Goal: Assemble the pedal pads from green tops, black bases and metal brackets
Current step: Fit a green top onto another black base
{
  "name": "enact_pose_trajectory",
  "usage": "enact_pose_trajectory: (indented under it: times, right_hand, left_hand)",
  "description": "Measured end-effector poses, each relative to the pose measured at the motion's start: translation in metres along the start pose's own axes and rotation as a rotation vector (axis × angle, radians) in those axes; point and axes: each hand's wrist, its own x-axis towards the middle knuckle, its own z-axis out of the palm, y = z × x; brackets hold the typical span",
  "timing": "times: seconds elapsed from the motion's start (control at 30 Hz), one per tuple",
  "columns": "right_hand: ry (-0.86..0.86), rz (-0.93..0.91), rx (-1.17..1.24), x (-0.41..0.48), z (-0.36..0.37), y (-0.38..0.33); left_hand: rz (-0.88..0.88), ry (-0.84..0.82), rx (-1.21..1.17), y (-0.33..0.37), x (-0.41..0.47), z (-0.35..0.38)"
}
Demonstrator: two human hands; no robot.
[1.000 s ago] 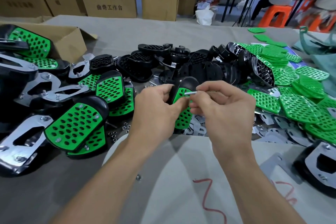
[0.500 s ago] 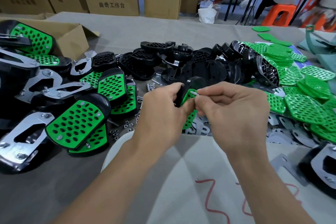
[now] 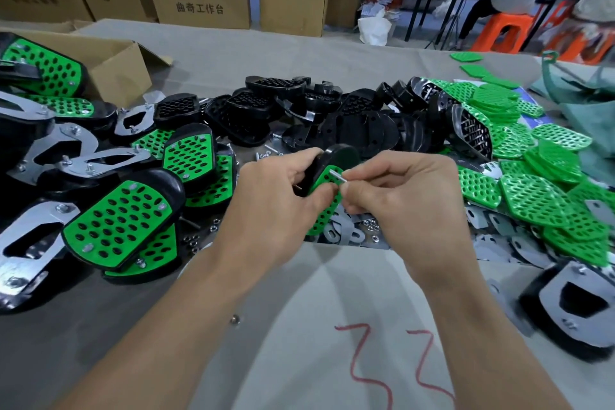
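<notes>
Here, pedal pad [image 3: 344, 158] in left hand [image 3: 273, 200], screw [image 3: 337, 175] in right hand [image 3: 409, 203].

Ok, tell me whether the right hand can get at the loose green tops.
Probably yes: the green tops lie uncovered just beside the right hand, with nothing between, but it is pinching a screw now.

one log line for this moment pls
left hand: grips pedal pad | right hand: pinches screw at green top | step: screw insertion

head-worn wide-angle view, facing forward-down, close over table [image 3: 233, 53]
</notes>
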Motion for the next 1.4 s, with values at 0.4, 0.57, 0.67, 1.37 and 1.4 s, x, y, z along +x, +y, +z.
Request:
enact_pose_trajectory:
  times: [0.4,0.57,0.67,1.37,1.4]
  right_hand:
    - [0.130,-0.031,-0.036,0.002,-0.004,0.003]
    - [-0.223,-0.031,0.222,0.005,-0.008,0.007]
    - [-0.174,-0.002,0.306,0.004,-0.007,0.010]
    - [0.129,0.208,0.336,0.005,0.020,0.017]
    - [0.130,0.173,0.214,0.004,0.022,0.018]
  left_hand:
    - [0.081,0.084,0.041,0.007,0.002,-0.001]
    - [0.058,-0.036,-0.111,0.007,0.006,-0.006]
    - [0.077,-0.074,-0.099,0.010,0.001,-0.004]
    - [-0.606,0.200,-0.701,0.017,0.020,-0.020]
    - [-0.658,0.247,-0.795,0.014,0.024,-0.027]
